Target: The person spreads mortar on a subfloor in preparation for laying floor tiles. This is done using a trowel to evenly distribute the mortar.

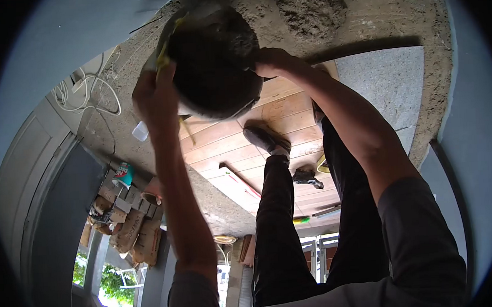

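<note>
A round dark bucket with dark, crumbly material inside hangs tilted between my hands at the top centre. My left hand is closed on its left rim, beside something yellow tied there. On the right side of the bucket, my right hand grips the rim; its fingertips are partly hidden. Just right of the bucket, a heap of grey-brown mortar lies on the rough floor.
Wood-look tiles lie under my feet, with a grey speckled tile at the right. A red-edged level and a black bag lie behind. Coiled cable, paper sacks and boxes are at the left.
</note>
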`<state>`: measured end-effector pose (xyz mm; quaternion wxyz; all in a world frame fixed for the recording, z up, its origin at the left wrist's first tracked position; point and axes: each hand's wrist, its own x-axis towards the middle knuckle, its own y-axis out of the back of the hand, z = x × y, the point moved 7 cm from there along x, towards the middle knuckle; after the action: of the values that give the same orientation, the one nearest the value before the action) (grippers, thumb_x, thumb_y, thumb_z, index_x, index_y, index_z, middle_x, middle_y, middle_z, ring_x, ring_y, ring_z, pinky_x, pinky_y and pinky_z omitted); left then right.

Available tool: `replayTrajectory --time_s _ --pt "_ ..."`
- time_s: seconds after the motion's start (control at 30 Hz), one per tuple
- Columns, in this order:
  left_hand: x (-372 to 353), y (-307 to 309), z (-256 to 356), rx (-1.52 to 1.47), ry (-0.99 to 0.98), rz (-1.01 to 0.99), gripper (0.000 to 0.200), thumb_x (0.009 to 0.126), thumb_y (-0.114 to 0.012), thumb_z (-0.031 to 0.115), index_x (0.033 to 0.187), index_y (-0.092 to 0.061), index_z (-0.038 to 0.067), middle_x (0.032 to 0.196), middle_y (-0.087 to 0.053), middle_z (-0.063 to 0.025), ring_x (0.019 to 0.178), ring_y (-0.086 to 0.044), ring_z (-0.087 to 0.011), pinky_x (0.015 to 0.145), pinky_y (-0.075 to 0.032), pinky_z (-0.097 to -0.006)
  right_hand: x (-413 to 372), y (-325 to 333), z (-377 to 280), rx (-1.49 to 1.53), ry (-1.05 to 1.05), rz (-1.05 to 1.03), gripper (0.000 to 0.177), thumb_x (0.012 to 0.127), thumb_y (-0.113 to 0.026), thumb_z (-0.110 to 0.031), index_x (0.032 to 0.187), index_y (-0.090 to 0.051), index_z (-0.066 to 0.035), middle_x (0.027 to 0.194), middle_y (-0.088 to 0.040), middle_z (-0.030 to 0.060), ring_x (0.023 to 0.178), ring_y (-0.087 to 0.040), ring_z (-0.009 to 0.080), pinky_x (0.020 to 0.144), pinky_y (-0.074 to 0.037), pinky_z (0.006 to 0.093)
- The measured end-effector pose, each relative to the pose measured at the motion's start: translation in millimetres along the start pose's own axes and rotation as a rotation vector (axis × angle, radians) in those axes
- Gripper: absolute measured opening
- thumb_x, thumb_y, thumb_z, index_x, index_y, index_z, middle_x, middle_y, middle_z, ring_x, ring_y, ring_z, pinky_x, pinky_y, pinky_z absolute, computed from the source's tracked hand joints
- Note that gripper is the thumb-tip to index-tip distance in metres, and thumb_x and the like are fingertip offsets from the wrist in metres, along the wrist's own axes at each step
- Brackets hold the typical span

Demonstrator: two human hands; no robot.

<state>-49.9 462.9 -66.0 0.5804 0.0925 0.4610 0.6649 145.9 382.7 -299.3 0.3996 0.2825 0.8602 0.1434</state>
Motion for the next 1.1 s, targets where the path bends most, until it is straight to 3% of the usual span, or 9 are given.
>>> replayTrajectory --time_s 0.1,0.23,0.3,0.57,0.67,0.73,0.87,1.03,1.1 --pt "13.5 -72.0 26.6 0.260 -0.299 0.071 0.037 0.087 -0.066 0.037 0.094 -0.073 0.002 0.082 -0.071 -0.0202 0.078 -0.069 -0.0352 0.076 -0.052 -0.0476 8.5 -30.7 2.6 0.119 -0.024 0.075 0.036 0.093 -0.055 -0.026 0.104 -0.070 0.004 0.104 -0.070 0.0278 0.100 -0.070 0.0393 0.086 -0.057 0.0472" --pt "8.1 -105.2 10.4 0.427 -0.200 0.174 0.029 0.087 -0.062 0.029 0.095 -0.074 0.004 0.088 -0.072 -0.0240 0.088 -0.071 -0.0425 0.081 -0.054 -0.0514 -17.6 -11.2 27.3 0.072 -0.162 -0.034 0.038 0.089 -0.061 -0.029 0.108 -0.070 0.002 0.113 -0.071 0.0224 0.106 -0.070 0.0361 0.089 -0.057 0.0457" --pt "11.3 -98.6 6.6 0.414 -0.232 0.121 0.027 0.087 -0.063 0.028 0.092 -0.073 0.003 0.083 -0.070 -0.0246 0.082 -0.070 -0.0445 0.077 -0.054 -0.0511 -35.5 -5.0 52.2 0.143 -0.154 -0.056 0.040 0.091 -0.061 -0.033 0.100 -0.070 0.005 0.100 -0.072 0.0219 0.089 -0.072 0.0366 0.081 -0.058 0.0462" --pt "19.3 -113.8 13.7 0.330 -0.210 0.169 0.032 0.086 -0.070 0.031 0.081 -0.070 0.000 0.072 -0.067 -0.0208 0.067 -0.065 -0.0346 0.066 -0.049 -0.0448 -35.5 9.6 8.4 0.598 -0.128 -0.345 0.047 0.100 -0.058 -0.051 0.125 -0.062 -0.012 0.074 -0.058 0.0072 0.057 -0.056 0.0111 0.051 -0.048 0.0316" --pt "15.7 -112.7 12.3 0.268 -0.205 0.156 0.032 0.086 -0.072 0.031 0.079 -0.069 0.000 0.068 -0.065 -0.0184 0.062 -0.061 -0.0285 0.063 -0.047 -0.0430 29.6 -24.5 -19.3 0.148 -0.057 -0.285 0.040 0.099 -0.058 -0.028 0.132 -0.059 -0.005 0.101 -0.070 0.0205 0.078 -0.070 0.0279 0.066 -0.058 0.0410" --pt "12.2 -114.5 11.4 0.243 -0.188 0.157 0.032 0.085 -0.073 0.030 0.078 -0.069 -0.001 0.066 -0.063 -0.0172 0.059 -0.058 -0.0251 0.061 -0.046 -0.0416 55.5 -15.8 -48.9 0.187 0.114 0.040 0.040 0.092 -0.061 -0.016 0.129 -0.060 -0.002 0.114 -0.069 0.0245 0.097 -0.071 0.0350 0.079 -0.059 0.0443" --pt "4.2 -113.8 5.2 0.226 -0.201 0.196 0.032 0.086 -0.074 0.028 0.075 -0.067 -0.001 0.065 -0.063 -0.0152 0.057 -0.057 -0.0237 0.060 -0.045 -0.0407 50.8 -18.3 -29.5 0.101 0.039 0.070 0.040 0.090 -0.063 -0.022 0.125 -0.065 -0.003 0.122 -0.068 0.0220 0.111 -0.068 0.0350 0.091 -0.056 0.0442" --pt "3.0 -117.0 6.3 0.183 -0.260 0.171 0.027 0.086 -0.069 0.022 0.074 -0.066 -0.002 0.064 -0.064 -0.0189 0.055 -0.062 -0.0298 0.058 -0.048 -0.0423 30.5 -42.9 23.4 0.225 -0.137 0.044 0.044 0.095 -0.056 -0.041 0.118 -0.071 -0.006 0.119 -0.069 0.0224 0.113 -0.067 0.0344 0.094 -0.055 0.0471" --pt "8.0 -119.1 4.9 0.155 -0.242 0.151 0.027 0.086 -0.070 0.022 0.075 -0.067 -0.002 0.064 -0.065 -0.0182 0.055 -0.062 -0.0292 0.058 -0.048 -0.0419 21.8 -47.7 49.5 0.134 -0.250 0.160 0.025 0.087 -0.057 -0.024 0.098 -0.074 -0.009 0.096 -0.074 0.0155 0.090 -0.073 0.0363 0.077 -0.060 0.0469"
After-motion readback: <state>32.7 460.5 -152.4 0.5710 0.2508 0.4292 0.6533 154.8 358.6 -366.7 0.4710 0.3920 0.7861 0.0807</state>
